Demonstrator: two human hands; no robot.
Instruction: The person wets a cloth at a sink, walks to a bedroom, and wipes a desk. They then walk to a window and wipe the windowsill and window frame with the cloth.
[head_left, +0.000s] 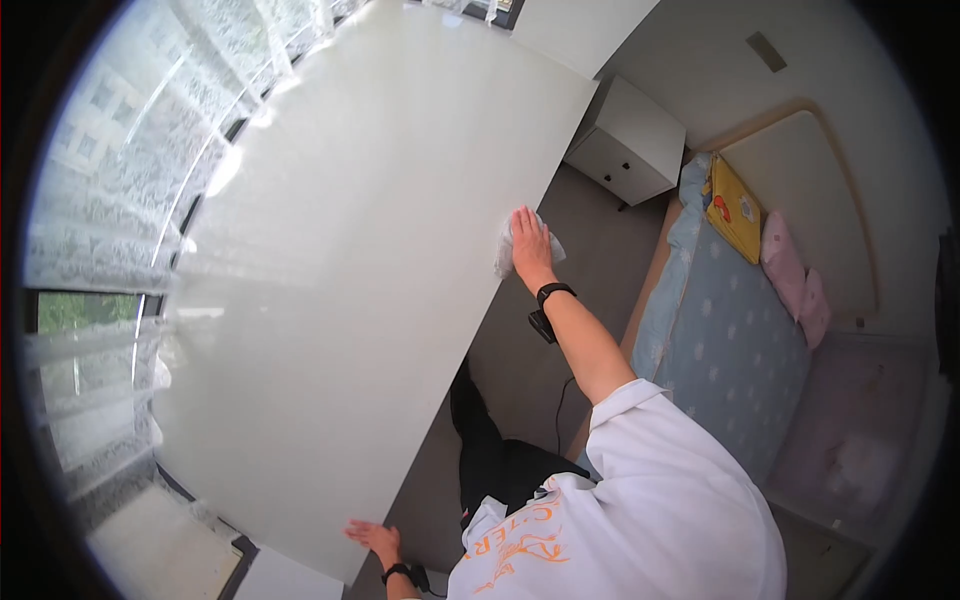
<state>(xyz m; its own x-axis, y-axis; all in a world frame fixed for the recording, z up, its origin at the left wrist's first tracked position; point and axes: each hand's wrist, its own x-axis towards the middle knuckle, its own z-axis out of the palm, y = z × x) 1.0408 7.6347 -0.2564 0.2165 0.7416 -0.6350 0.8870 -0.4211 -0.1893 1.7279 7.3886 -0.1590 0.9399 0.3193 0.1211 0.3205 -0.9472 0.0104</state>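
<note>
A large white tabletop (352, 247) stretches out before me. At its near edge, my right hand (531, 244) presses flat on a pale grey cloth (506, 251), with part of the cloth hanging over the edge. Its fingers point toward the far end. My left hand (375, 538) rests near the lower corner of the same tabletop, fingers spread and holding nothing. Both wrists wear black bands.
Sheer lace curtains (187, 97) hang in front of the windows along the far side. Behind the right arm are a white cabinet (630, 142) and a bed with a blue cover (727, 322), a yellow folded item (733, 210) and pink pillows (784, 259). A black cable (560, 412) runs below.
</note>
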